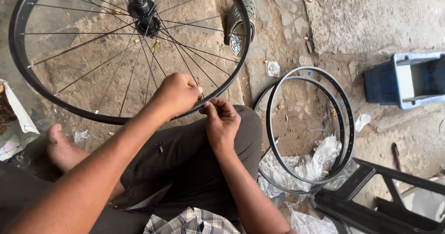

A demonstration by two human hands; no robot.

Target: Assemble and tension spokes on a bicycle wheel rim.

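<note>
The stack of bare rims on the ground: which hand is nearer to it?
Right. The right hand pinches at the wheel rim just left of the bare rims; the left hand sits farther left, over the spokes.

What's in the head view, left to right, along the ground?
White bag at the edge → bare foot → spoked wheel → left hand → right hand → loose rims → blue stool.
</note>
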